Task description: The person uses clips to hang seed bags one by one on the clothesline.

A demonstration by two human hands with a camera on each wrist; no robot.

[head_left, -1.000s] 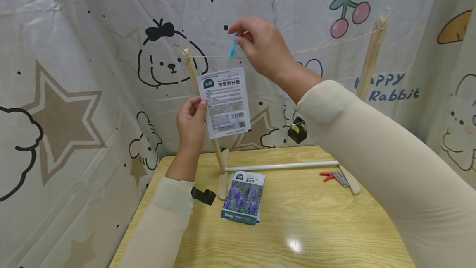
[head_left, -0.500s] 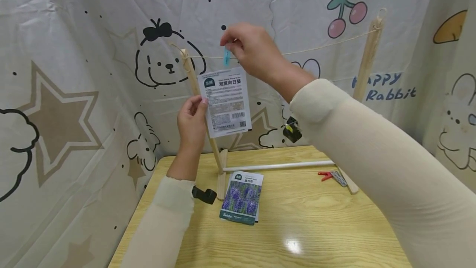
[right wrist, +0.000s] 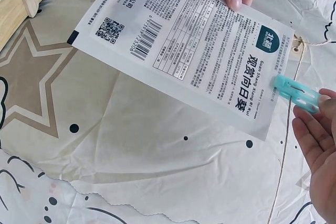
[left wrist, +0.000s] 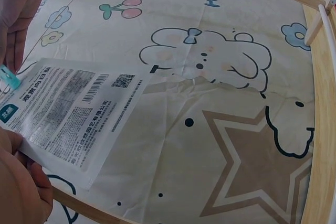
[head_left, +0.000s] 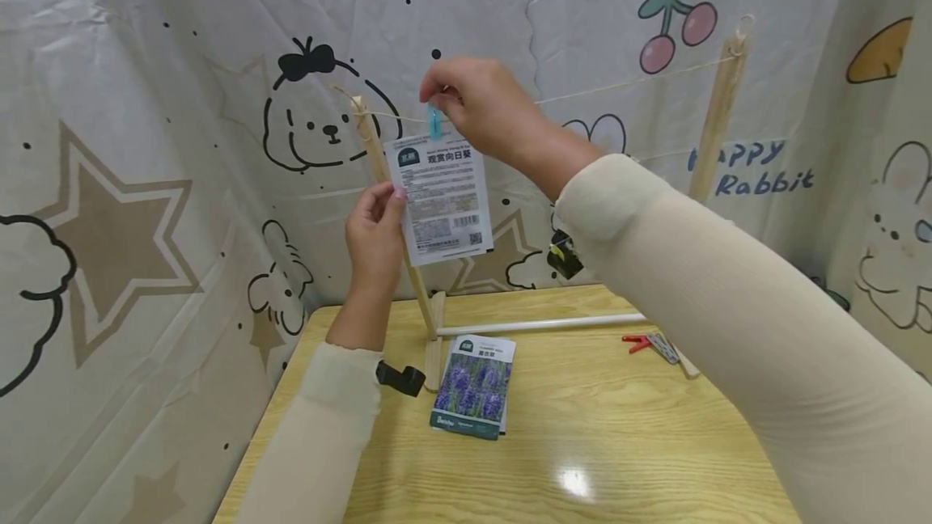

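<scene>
A white seed packet (head_left: 444, 200), its printed back facing me, hangs by the left post; my left hand (head_left: 374, 245) pinches its left edge between thumb and fingers. My right hand (head_left: 491, 107) pinches a light blue clothespin (head_left: 435, 121) at the string (head_left: 633, 81). In the right wrist view the tip of the clothespin (right wrist: 299, 94) overlaps the top edge of the packet (right wrist: 194, 45), and the string (right wrist: 286, 156) runs by the clip. From the left wrist, the clothespin (left wrist: 9, 77) also shows at the packet's top end.
A wooden post (head_left: 374, 140) holds the string at left, another post (head_left: 717, 120) at right. A white rod (head_left: 546, 324) joins their bases. On the wooden table (head_left: 582, 443) lie purple-flower seed packets (head_left: 473, 386), plus a red clothespin (head_left: 637, 343) and a grey one (head_left: 662, 348).
My right hand has moved down and left with the clothespin, from above the string to the packet's top edge. The string now dips there. My left hand and the packet have hardly moved.
</scene>
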